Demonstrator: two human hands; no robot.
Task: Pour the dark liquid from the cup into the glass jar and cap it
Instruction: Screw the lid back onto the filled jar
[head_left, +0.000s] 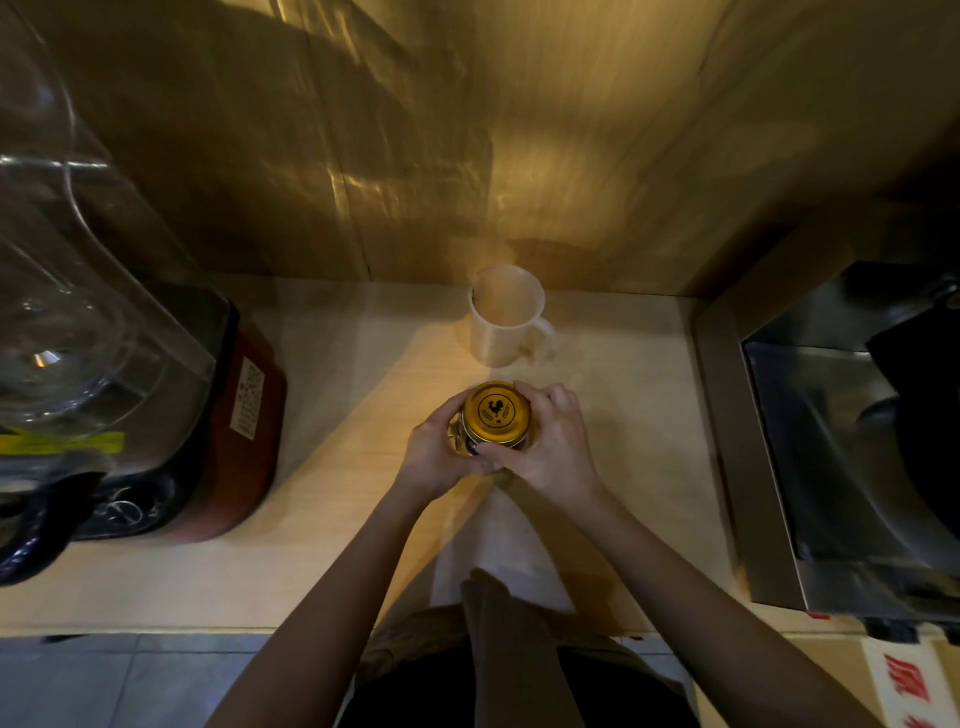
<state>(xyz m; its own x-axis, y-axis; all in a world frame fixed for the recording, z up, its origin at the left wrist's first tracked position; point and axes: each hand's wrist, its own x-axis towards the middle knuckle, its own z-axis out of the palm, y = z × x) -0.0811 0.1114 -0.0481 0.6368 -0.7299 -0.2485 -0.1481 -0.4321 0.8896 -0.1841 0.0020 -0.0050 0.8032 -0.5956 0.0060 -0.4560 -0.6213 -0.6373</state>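
Note:
A glass jar (464, 439) stands upright in the middle of the wooden counter (623, 415), with a yellow lid (497, 413) bearing a black rooster mark sitting on its mouth. My left hand (434, 452) wraps the jar's left side. My right hand (550, 441) curls around the lid's right and near edge. Little of the glass shows between my fingers, and its contents are hidden. Behind the jar, close to the wall, stands a white cup (506, 317) with a spout and a handle on its right; no liquid is visible inside it.
A large appliance with a red base (228, 447) and a clear domed cover (67, 291) fills the left side. A steel sink (831, 441) lies to the right. A wood-panel wall (415, 156) closes the back. The counter's front edge runs near my body.

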